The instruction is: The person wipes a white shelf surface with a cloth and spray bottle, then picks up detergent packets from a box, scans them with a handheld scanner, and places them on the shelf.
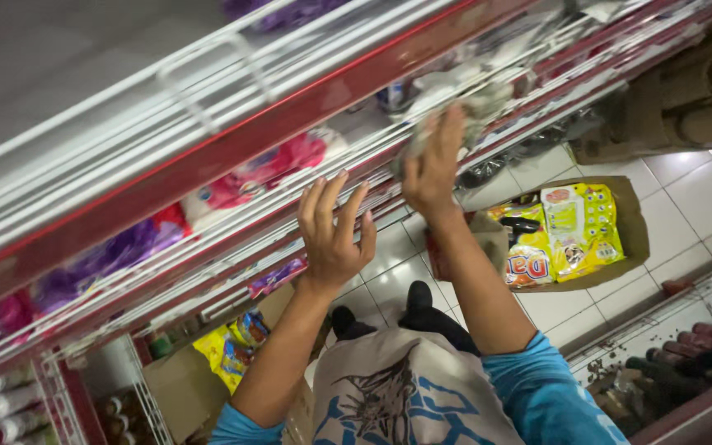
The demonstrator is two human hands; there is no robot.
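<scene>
- Shirt [409,395], grey-white with a blue print and blue sleeves, fills the bottom centre of the frame, closest to the lens.
- Two dark shoes [419,294] show just above it on the pale tiled floor [702,206].
- Left hand [333,232] sits at centre frame, fingers spread and released, palm toward the white wire rail [232,222] of the red-edged shelf [208,156]; whether the fingertips touch the rail cannot be told.
- Right hand [433,169] is raised just right of centre, grasping a crumpled silvery packet [471,107] at the shelf edge, upper middle of the frame.
- Pink and purple packs [265,169] lie on the shelf to the left of the hands, behind the rail.
- Box [632,218] of brown cardboard lies open on the floor at right, holding yellow bags [583,227].
- Another carton [179,387] stands at lower left with yellow packets [228,350] at its top.
- Brown cartons [702,99] stack in the upper right corner.
- Bottles [686,350] line a low shelf at lower right, dim and hard to make out.
</scene>
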